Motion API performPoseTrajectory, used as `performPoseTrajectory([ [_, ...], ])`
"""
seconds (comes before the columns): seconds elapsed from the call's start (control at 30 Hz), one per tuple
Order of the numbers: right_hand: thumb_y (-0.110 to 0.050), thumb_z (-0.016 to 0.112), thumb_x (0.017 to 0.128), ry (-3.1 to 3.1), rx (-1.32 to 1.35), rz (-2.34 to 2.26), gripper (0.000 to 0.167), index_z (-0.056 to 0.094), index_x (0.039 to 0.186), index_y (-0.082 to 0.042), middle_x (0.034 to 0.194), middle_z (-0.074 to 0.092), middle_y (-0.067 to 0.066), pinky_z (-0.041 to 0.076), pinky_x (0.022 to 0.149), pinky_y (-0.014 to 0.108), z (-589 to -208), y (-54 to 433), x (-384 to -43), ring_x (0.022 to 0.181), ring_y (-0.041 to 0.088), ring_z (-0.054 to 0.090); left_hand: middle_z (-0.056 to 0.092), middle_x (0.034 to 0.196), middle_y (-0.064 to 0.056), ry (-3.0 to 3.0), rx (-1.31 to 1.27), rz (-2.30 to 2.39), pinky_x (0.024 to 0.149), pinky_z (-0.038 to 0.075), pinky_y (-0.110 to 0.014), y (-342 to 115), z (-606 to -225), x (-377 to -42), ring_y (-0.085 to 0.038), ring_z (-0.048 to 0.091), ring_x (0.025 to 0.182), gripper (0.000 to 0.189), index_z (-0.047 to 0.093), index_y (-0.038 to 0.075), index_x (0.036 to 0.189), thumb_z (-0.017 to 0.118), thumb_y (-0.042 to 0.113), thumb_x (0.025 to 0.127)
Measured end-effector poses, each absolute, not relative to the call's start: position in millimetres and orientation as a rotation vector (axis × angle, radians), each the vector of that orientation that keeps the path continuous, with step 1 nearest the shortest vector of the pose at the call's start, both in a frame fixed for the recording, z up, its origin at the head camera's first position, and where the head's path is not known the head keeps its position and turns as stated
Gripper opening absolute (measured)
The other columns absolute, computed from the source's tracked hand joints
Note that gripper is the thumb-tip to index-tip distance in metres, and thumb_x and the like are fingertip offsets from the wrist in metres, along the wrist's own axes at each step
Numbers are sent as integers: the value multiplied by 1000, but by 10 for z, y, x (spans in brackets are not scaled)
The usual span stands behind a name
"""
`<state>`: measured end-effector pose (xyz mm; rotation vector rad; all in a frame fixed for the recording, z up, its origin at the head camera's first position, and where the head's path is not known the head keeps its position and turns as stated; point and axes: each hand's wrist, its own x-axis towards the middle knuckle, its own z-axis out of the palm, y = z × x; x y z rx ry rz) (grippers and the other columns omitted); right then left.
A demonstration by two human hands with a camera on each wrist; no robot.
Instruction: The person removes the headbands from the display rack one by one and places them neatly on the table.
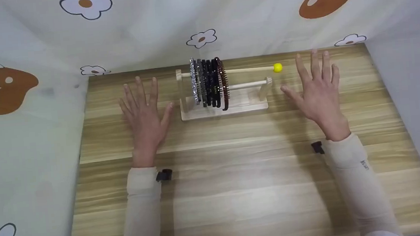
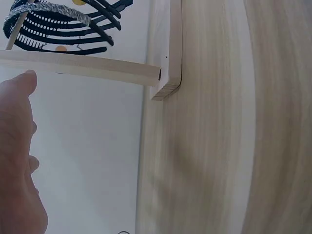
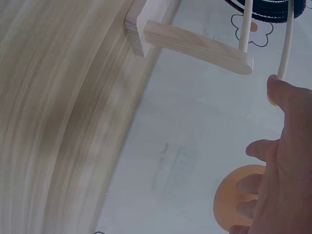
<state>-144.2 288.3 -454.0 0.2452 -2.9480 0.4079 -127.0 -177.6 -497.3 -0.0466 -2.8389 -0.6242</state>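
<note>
A wooden rack (image 1: pixel 224 111) stands near the back of the table, with several toothed headbands (image 1: pixel 210 83) hung together over its rods toward the left. The leftmost headband is silvery and glittery, the middle ones dark, the rightmost reddish brown. A yellow ball (image 1: pixel 278 67) caps the right end of the upper rod. My left hand (image 1: pixel 144 120) is spread to the left of the rack, fingers straight and apart from it. To the right of the yellow ball, my right hand (image 1: pixel 319 93) is likewise spread, holding nothing. Both wrist views show the thumbs close to the rack's ends.
The wood-grain tabletop (image 1: pixel 238 176) runs from the rack toward my body. A pale curtain (image 1: pixel 141 32) printed with flowers and brown shapes hangs along the back and sides. A small black device sits on each cream sleeve (image 1: pixel 144 211).
</note>
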Motion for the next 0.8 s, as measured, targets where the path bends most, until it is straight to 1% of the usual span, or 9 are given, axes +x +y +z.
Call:
performPoseTrajectory([
  [0.13, -59, 60, 109, -2943, 230, 429, 89, 25, 178, -16, 186, 0, 21, 3, 134, 75, -4566, 2881, -1410, 170, 47, -5, 4, 186, -16, -2828, -25, -672, 131, -22, -65, -1741, -5019, -1242, -54, -6, 168, 79, 24, 26, 178, 54, 56, 112],
  [0.23, -59, 59, 109, -2949, 217, 447, 89, 23, 179, -17, 185, 0, 22, 3, 135, 74, -4586, 2876, -1398, 170, 47, -5, 6, 187, -14, -2820, -7, -713, 131, -22, -62, -1714, -5045, -1224, -52, -6, 168, 78, 22, 28, 179, 48, 59, 113],
  [0.4, -61, 58, 109, -2946, 188, 469, 89, 22, 179, -17, 184, 2, 27, 4, 135, 73, -4621, 2867, -1384, 170, 47, -4, 9, 186, -10, -2772, 14, -850, 133, -19, -62, -1658, -5114, -1199, -50, -4, 169, 74, 26, 25, 178, 46, 57, 114],
  [0.5, -60, 58, 110, -2935, 175, 483, 89, 24, 178, -15, 183, 5, 29, 5, 135, 73, -4641, 2869, -1375, 170, 48, -1, 15, 186, -9, -2728, 22, -947, 135, -12, -67, -1614, -5177, -1183, -49, 0, 170, 79, 28, 24, 177, 35, 69, 113],
  [0.6, -59, 59, 110, -2919, 161, 501, 88, 25, 178, -15, 183, 7, 29, 7, 135, 73, -4639, 2870, -1362, 170, 48, 1, 22, 184, -10, -2680, 42, -1043, 136, -3, -72, -1562, -5230, -1169, -49, 8, 169, 93, 30, 22, 177, 21, 84, 107],
  [0.63, -58, 59, 110, -2910, 156, 511, 88, 25, 178, -15, 183, 7, 29, 7, 135, 73, -4633, 2868, -1358, 170, 48, 1, 25, 184, -10, -2662, 52, -1081, 135, -1, -73, -1543, -5245, -1163, -49, 10, 169, 96, 31, 22, 176, 19, 86, 105],
  [0.73, -55, 62, 109, -2876, 143, 543, 87, 27, 177, -14, 183, 10, 29, 8, 134, 72, -4607, 2853, -1344, 169, 49, 5, 31, 181, -11, -2580, 87, -1204, 136, 4, -73, -1480, -5303, -1147, -50, 18, 167, 93, 35, 19, 175, 23, 83, 108],
  [0.8, -53, 64, 109, -2839, 145, 564, 86, 29, 176, -12, 182, 14, 30, 10, 134, 72, -4594, 2831, -1341, 169, 50, 8, 35, 180, -11, -2517, 103, -1275, 137, 6, -70, -1439, -5353, -1140, -49, 22, 166, 89, 37, 18, 174, 28, 79, 110],
])
